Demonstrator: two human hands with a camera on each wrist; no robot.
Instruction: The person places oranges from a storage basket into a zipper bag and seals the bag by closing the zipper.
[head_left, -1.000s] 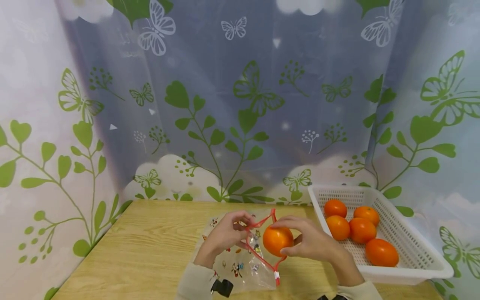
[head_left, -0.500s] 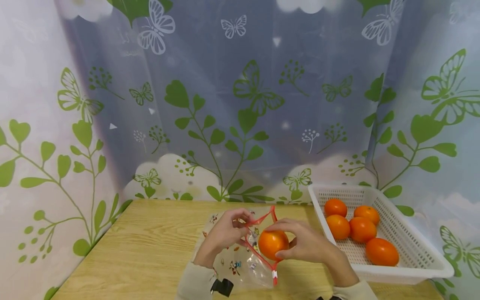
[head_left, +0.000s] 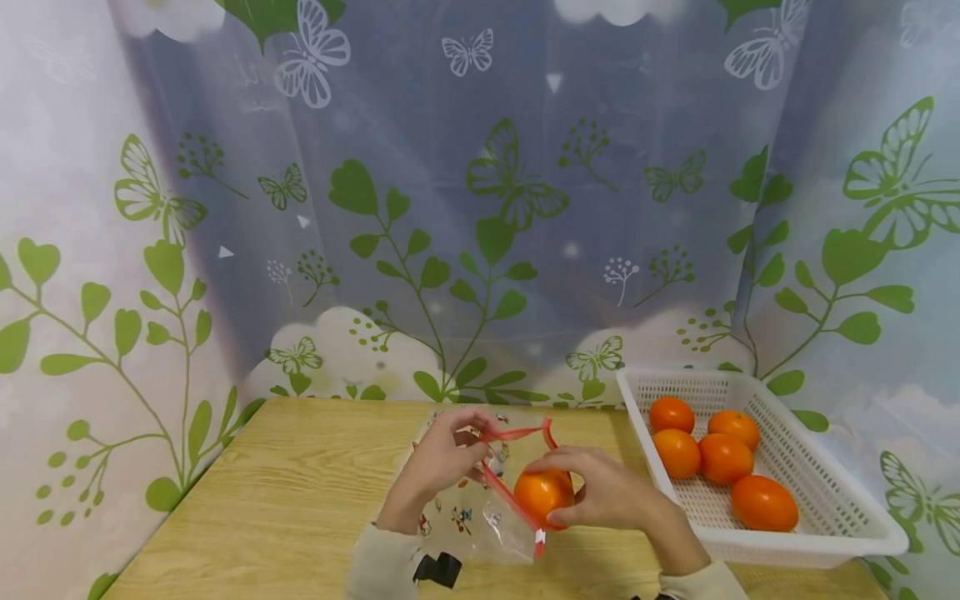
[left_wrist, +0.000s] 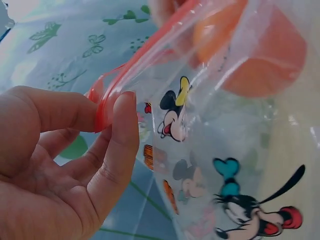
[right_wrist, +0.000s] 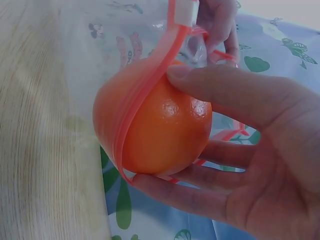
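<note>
A clear plastic zip bag (head_left: 491, 533) printed with cartoon figures has a red zip edge and a white slider (right_wrist: 186, 12). My left hand (head_left: 441, 457) pinches the red edge between thumb and fingers, clearly seen in the left wrist view, and the mouth gapes. My right hand (head_left: 611, 492) grips an orange (head_left: 542, 497) with the thumb on one side and fingers on the other. In the right wrist view the orange (right_wrist: 167, 125) sits partway through the mouth, the red edge crossing it. Its far part shows through the film in the left wrist view.
A white perforated plastic basket (head_left: 795, 543) stands at the right of the wooden table (head_left: 247, 500), with several oranges (head_left: 726, 459) inside. A patterned curtain (head_left: 420, 250) with leaves and butterflies hangs behind and along both sides.
My right hand has brought the orange left and slightly down into the bag's mouth. My left hand has shifted a little left, drawing the red edge with it.
</note>
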